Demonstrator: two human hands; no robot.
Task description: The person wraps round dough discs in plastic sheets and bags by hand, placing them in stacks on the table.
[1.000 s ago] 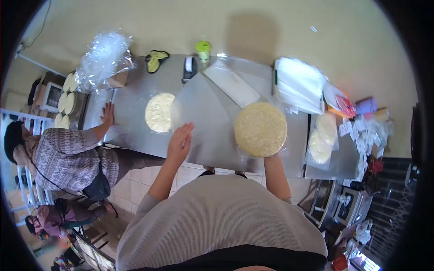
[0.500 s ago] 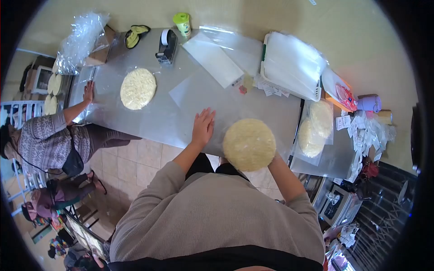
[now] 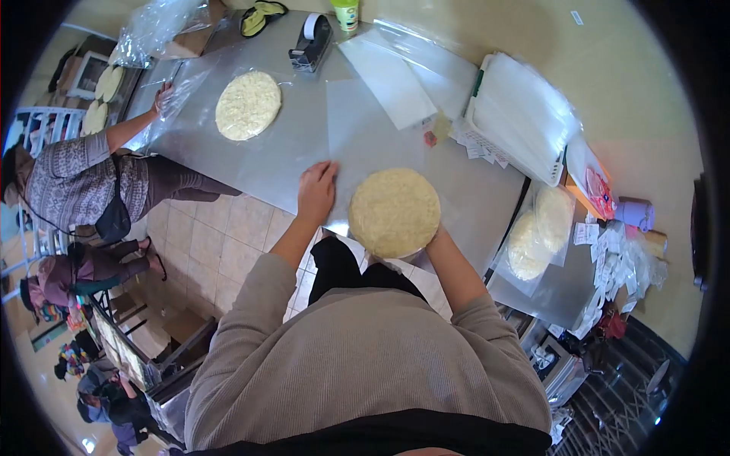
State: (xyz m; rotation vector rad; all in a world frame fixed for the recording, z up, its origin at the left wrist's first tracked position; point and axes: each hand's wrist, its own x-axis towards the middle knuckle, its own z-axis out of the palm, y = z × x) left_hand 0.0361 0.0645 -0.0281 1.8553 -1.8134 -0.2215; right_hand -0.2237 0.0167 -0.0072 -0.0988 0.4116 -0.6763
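Observation:
My right hand holds up a pale, flat round dough base near the front edge of the metal table. Most of that hand's fingers are hidden beneath the disc. To its left, my left hand rests at the table edge, fingers together and slightly curled. Its fingertips are on the near corner of a thin clear plastic sheet lying on the metal. Another round dough base lies further left on the table, seemingly on or in clear plastic.
A white basket of clear bags stands at the back right. Bagged dough rounds lie to the right. Behind are a tape dispenser and a green cup. A co-worker stands at left, one hand on plastic at the table.
My left hand has moved left, and the plastic sheet has turned and come nearer to me. The held dough base has shifted slightly left. The co-worker's hand now touches clear plastic.

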